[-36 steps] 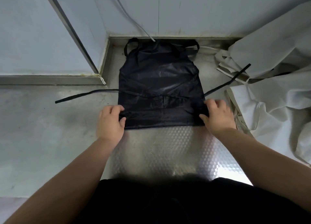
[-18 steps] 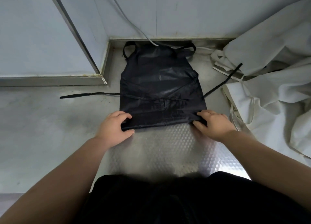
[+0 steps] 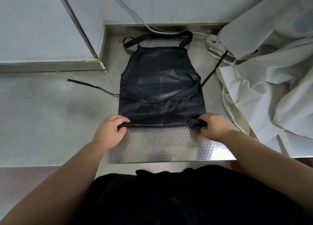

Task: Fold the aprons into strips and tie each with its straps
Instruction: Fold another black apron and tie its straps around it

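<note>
The black apron (image 3: 160, 82) is of glossy, slightly creased cloth and lies flat on the steel tabletop (image 3: 42, 114), its bib pointing away from the person. The neck strap (image 3: 159, 36) loops along the far edge close to the wall, with a pale cable (image 3: 135, 16) running down beside it. One thin waist strap (image 3: 88, 86) trails off to the left over bare metal. The other waist strap (image 3: 213, 70) runs up and to the right, onto a heap of white cloth (image 3: 271, 72) that fills the right side of the tabletop. A stitched pocket outline shows near the apron's middle.

The apron's near edge is turned over into a narrow band that spans its full width, lying across the far edge of an embossed metal plate (image 3: 160, 145).

The left hand (image 3: 108, 131) grips the left end of that band. Its fingers (image 3: 118, 119) curl over the top and the thumb closes in from the near side, so the cloth is pinched between them. The right hand (image 3: 215, 126) grips the right end in the same way, fingers (image 3: 205, 117) bent over the band and pinching it. Both hands sit at the outer corners, with the band stretched straight between them
</note>
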A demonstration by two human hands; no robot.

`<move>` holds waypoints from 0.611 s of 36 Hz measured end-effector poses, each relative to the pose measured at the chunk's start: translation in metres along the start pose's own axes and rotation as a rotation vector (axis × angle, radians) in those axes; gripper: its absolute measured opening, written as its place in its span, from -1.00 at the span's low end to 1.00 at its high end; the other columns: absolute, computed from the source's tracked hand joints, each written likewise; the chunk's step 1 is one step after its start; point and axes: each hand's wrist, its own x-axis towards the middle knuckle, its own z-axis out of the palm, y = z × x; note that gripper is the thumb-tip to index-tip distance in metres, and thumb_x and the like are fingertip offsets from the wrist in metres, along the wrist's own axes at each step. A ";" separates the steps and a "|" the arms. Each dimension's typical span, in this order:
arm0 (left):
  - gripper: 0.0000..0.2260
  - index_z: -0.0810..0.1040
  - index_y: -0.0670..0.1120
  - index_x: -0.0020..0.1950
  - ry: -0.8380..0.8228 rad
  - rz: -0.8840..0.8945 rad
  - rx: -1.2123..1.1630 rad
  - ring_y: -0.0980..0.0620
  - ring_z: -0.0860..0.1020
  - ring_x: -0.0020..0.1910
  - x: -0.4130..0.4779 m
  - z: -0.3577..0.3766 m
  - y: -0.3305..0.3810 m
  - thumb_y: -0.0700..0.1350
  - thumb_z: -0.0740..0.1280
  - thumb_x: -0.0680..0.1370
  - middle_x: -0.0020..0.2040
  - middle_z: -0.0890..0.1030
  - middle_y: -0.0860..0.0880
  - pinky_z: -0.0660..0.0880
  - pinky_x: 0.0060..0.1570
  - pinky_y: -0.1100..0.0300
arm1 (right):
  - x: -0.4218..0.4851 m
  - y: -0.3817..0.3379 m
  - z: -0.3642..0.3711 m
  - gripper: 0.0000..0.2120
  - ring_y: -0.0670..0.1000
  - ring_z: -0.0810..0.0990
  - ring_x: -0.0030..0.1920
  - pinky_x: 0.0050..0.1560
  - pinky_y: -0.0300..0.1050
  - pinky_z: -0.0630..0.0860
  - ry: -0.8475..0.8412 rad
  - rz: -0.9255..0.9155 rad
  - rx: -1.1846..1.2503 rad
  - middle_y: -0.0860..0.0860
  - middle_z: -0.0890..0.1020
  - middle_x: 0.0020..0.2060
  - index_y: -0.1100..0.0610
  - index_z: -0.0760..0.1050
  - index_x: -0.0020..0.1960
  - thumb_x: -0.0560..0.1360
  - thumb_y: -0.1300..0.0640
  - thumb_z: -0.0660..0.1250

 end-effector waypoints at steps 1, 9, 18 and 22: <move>-0.69 0.59 -0.05 0.19 0.000 0.007 0.011 0.03 0.46 0.21 -0.005 0.000 -0.001 -0.30 0.24 0.52 0.23 0.53 0.05 0.31 0.11 0.31 | -0.004 0.000 0.003 -0.61 0.10 0.48 0.17 0.08 -0.16 0.39 -0.013 -0.005 -0.002 0.09 0.53 0.19 0.08 0.47 0.29 0.46 0.20 0.26; -0.64 0.54 0.03 0.27 0.023 -0.031 0.123 0.03 0.43 0.28 -0.042 0.006 -0.018 -0.07 0.29 0.47 0.34 0.45 0.11 0.40 0.23 0.14 | -0.024 -0.014 0.023 -0.45 0.06 0.46 0.22 0.16 -0.18 0.36 -0.003 -0.040 -0.005 0.03 0.47 0.25 0.06 0.43 0.35 0.39 -0.08 0.27; -0.73 0.63 -0.07 0.06 0.091 0.024 0.319 -0.10 0.47 0.14 -0.039 0.000 -0.010 0.03 0.22 0.56 0.12 0.57 0.01 0.30 0.10 0.05 | -0.019 -0.030 0.029 -0.36 0.09 0.52 0.06 0.11 -0.03 0.30 0.139 -0.017 -0.201 0.01 0.62 -0.02 0.03 0.57 -0.05 0.50 -0.35 -0.15; -0.65 0.48 -0.07 0.30 0.034 0.102 0.348 -0.09 0.34 0.30 -0.023 -0.003 0.007 -0.15 0.30 0.50 0.32 0.39 -0.02 0.27 0.26 0.07 | -0.006 -0.041 0.021 -0.65 0.13 0.51 0.13 0.18 -0.02 0.34 0.122 0.037 -0.161 0.07 0.58 0.12 0.05 0.37 0.31 0.58 -0.05 0.14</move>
